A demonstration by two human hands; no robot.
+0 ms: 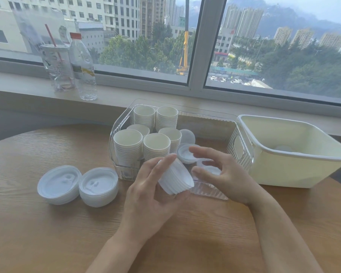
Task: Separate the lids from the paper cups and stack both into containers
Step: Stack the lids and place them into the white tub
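Setting: round wooden table [47,223] by a window.
Clear bin [238,146]: holds six stacks of paper cups [128,146] and loose lids [185,154].
Cream bin [283,170]: just right of it, nearly empty.
Table lids [77,186]: two stacks, left of the clear bin.
Left hand [154,196]: grips a tilted lid stack [175,178] by its sides, in front of the clear bin.
Right hand [222,174]: fingers spread, holding nothing, close beside the stack.
Handling: likely light, thin, easily dented plastic; best held by the rims, gently.
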